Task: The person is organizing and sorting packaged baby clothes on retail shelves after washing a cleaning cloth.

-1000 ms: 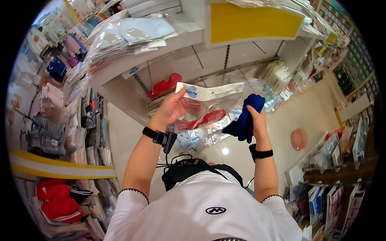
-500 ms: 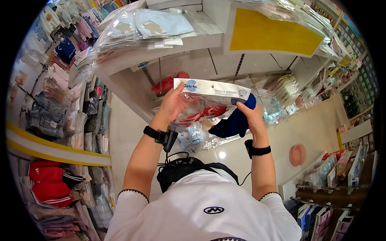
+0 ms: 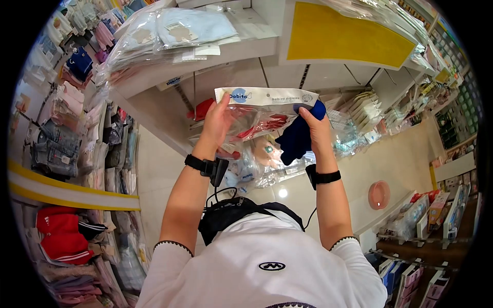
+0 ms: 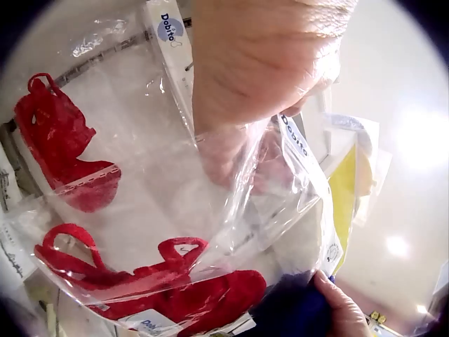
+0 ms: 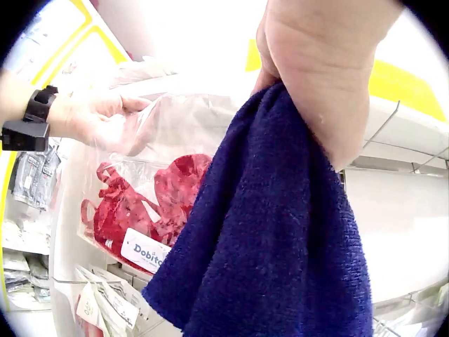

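- I see the bag [image 3: 245, 114] held up between both hands, its card [image 3: 277, 96] running nearly nine to three o'clock, long axis crosswise to the person.
- The left hand [image 3: 216, 123] is at the card's nine o'clock end; its grip is closed on that end, thumb in front.
- The right hand [image 3: 319, 132] is at the three o'clock end; its grip holds the cloth [image 3: 295, 141], the thumb at the card's end too.
- The cloth hangs to about eight o'clock of the right grip, far nearer that hand, its length running one to seven.
- Inside the bag, the red piece [image 3: 268, 124] lies between the hands.
- The shelf [image 3: 257, 47] stands beyond, towards twelve.
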`<control>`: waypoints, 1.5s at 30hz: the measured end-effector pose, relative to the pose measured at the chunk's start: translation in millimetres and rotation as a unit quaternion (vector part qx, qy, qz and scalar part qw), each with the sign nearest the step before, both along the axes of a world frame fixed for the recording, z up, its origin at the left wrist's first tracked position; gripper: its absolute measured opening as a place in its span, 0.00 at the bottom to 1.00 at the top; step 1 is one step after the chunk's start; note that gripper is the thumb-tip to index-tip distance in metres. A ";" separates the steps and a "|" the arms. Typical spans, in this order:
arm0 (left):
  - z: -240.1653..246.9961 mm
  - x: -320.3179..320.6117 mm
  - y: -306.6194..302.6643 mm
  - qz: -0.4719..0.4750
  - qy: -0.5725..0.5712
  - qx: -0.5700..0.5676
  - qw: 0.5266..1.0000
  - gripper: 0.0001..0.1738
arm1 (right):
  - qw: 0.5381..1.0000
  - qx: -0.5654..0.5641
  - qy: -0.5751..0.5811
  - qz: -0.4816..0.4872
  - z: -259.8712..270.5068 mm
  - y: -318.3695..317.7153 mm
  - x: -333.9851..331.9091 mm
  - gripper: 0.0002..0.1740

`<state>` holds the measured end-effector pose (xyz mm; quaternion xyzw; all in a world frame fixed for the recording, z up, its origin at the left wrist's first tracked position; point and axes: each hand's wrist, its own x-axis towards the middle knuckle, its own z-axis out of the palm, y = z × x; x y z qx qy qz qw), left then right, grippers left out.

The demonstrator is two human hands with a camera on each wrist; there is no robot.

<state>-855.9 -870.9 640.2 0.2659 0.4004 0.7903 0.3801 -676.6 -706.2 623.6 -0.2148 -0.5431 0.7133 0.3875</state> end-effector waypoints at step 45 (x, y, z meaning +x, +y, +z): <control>17.0 -141.8 -23.4 0.382 0.749 -0.310 0.445 0.13 | 0.990 0.099 -0.060 -0.079 -16.5 91.5 -133.0 0.22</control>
